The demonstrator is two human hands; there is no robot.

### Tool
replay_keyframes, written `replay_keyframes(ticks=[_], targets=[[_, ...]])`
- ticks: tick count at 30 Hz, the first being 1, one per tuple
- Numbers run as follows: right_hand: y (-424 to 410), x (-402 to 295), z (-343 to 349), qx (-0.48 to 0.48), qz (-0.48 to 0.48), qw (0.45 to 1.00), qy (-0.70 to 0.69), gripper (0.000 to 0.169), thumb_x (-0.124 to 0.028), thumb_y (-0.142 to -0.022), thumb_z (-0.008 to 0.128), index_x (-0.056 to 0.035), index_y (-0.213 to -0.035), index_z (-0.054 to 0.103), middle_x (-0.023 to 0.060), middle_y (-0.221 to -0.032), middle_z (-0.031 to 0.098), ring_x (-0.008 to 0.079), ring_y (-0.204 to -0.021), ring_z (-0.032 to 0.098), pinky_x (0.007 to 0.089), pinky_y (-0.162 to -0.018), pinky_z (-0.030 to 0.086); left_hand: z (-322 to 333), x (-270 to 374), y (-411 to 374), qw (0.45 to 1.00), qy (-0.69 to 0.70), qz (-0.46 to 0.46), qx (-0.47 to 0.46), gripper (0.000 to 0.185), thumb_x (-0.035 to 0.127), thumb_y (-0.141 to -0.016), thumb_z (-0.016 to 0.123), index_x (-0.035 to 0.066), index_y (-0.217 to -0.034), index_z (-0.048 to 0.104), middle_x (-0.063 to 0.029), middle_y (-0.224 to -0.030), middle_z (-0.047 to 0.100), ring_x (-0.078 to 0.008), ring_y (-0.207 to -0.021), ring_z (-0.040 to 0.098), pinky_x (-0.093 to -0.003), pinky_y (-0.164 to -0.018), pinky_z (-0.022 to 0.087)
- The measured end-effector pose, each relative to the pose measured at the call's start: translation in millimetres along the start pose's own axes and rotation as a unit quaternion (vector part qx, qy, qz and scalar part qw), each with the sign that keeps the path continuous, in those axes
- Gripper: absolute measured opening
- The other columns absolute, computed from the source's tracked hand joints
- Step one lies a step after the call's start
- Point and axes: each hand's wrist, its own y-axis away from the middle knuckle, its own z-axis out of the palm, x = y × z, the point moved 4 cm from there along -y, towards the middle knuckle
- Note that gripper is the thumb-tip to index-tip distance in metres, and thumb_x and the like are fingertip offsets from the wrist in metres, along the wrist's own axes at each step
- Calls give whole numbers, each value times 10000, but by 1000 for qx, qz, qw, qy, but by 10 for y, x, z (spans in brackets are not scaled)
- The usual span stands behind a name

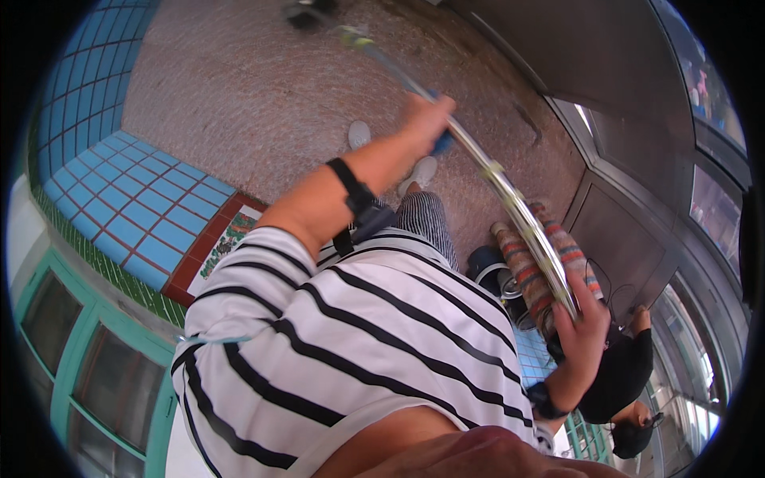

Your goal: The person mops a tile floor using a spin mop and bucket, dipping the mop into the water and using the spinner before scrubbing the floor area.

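Observation:
A shiny telescopic metal pole (478, 143) with yellowish collars runs slantwise across the view. My left hand (427, 122) grips it around the middle, and something blue (443, 142) shows beside that hand; I cannot tell what it is. Around the pole's near end, my right hand (580, 325) has its fingers closed. The far end carries a dark head (308, 13), blurred and partly cut off at the top edge, over the floor.
Beneath me is a speckled reddish-brown floor (239, 89). Rolled striped rugs (517, 251) and a dark blue bucket (485, 266) stand by my right side. A blue-tiled wall (152, 215) is left, metal door panels (621, 227) right. Behind, a person in black (618, 370) is close.

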Motion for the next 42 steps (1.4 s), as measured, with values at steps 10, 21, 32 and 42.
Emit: replay_keyframes(ticks=[10,21,32,42], targets=[[-641,-26,895,-103,-86,988,75,562,-68,-722,667,-172,-1260,541,159,-726,564,354,-639,595,431,-582,468,-1040,-647,-737,996,-10,-70,56,305,243,-758,619,-59,-768,579,-99,-709,572,-192,-611,546,-380,-551,441],[1579,859,-730,52,192,979,42,512,99,-686,550,2,-1188,584,133,-794,609,129,-704,601,249,-649,470,1850,-798,1436,974,-52,-55,-214,306,256,-757,607,-17,-621,586,-119,-643,610,-222,-583,594,-355,-554,477],[1389,1313,-638,22,-6,999,44,484,55,-630,645,-3,-1110,620,144,-719,579,215,-610,580,272,-586,449,1417,-1143,1433,985,154,-18,-76,221,162,-763,600,28,-608,515,-87,-615,574,-174,-542,566,-338,-470,445],[615,998,-415,-108,-199,955,189,485,10,-603,678,-136,-1066,671,107,-764,604,292,-635,591,367,-579,474,298,-2006,1940,925,271,-222,149,179,190,-760,572,24,-694,562,-108,-742,590,-223,-666,578,-397,-619,485]])
